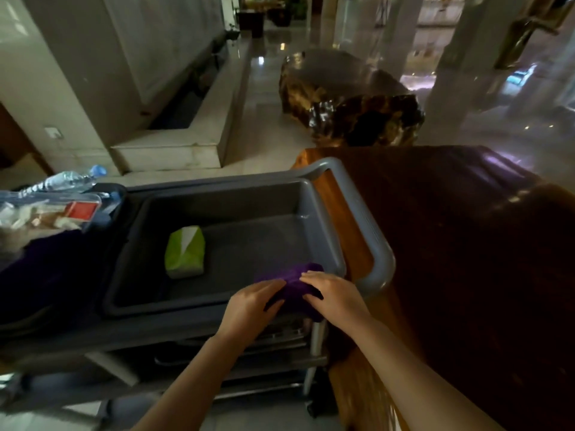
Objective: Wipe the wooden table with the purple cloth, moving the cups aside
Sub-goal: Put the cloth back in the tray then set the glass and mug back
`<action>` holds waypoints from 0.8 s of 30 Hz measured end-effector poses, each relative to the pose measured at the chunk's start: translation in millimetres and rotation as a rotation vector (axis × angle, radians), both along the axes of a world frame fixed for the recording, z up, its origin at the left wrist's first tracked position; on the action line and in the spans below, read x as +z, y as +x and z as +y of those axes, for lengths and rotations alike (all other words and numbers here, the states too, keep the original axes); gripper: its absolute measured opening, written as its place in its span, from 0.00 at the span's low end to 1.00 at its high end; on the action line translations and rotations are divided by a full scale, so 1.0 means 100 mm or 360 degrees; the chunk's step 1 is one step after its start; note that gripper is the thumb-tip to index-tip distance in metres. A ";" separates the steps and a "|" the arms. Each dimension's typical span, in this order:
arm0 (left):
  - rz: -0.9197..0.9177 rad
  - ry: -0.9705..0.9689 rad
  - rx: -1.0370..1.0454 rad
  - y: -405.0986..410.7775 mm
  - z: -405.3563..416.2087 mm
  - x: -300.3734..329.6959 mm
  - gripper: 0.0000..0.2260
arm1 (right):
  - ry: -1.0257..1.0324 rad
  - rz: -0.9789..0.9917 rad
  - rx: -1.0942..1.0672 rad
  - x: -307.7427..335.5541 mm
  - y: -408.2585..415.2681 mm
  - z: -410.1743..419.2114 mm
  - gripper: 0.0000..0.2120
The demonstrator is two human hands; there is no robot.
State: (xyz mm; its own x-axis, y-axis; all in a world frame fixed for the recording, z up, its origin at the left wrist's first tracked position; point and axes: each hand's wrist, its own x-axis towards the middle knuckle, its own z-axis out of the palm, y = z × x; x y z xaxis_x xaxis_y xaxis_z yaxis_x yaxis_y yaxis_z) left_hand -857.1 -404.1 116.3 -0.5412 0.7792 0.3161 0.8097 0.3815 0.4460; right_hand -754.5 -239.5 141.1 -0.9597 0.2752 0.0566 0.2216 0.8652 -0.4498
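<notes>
The purple cloth [296, 283] is bunched over the near right corner of a grey tub [236, 200] on a service cart. My left hand [252, 303] grips its left side and my right hand [334, 295] presses on its right side. The dark glossy wooden table [460, 244] stretches to the right of the cart. No cups are in view.
A green and white tissue pack [185, 251] lies in the tub. The cart's grey handle [378, 244] overlaps the table's left edge. A water bottle [67, 180] and packets [49, 213] sit at the cart's left. A dark polished stump block [348, 98] stands on the shiny floor beyond.
</notes>
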 end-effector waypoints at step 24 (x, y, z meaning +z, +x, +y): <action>-0.0049 -0.0548 -0.0221 0.60 0.43 0.20 0.33 | -0.0047 0.0131 -0.0462 -0.05 1.05 0.09 0.30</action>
